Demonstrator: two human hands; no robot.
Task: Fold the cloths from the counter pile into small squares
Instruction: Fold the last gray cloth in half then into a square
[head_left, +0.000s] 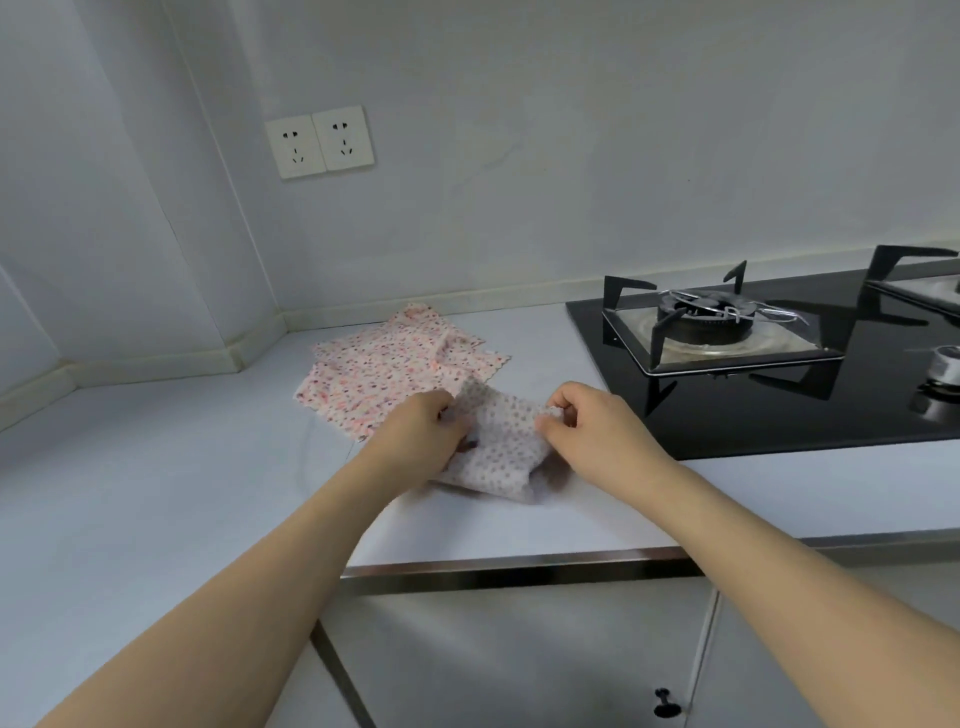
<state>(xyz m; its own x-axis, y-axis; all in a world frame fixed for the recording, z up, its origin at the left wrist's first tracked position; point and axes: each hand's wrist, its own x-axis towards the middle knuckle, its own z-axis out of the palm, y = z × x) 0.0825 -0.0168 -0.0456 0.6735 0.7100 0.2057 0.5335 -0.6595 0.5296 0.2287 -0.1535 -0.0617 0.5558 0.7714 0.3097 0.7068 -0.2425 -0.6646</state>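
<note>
Both hands' fingers (558, 413) pinch a limp dotted cloth (501, 447) beside the floral pile (384, 366).

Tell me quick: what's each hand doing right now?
Left hand: closed, gripping the left edge of the dotted cloth.
Right hand: closed, pinching the same cloth's upper right corner.

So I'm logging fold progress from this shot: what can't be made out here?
- Held cloth, head view: motion blur and both hands hide its fold count.
- Left hand: fingertips tucked behind the cloth.
- Cloth pile: overlapping layers hide the count.
- Stove: cut off by the right edge.
- Right hand: pinches a corner; the pinch itself is too small to read.
</note>
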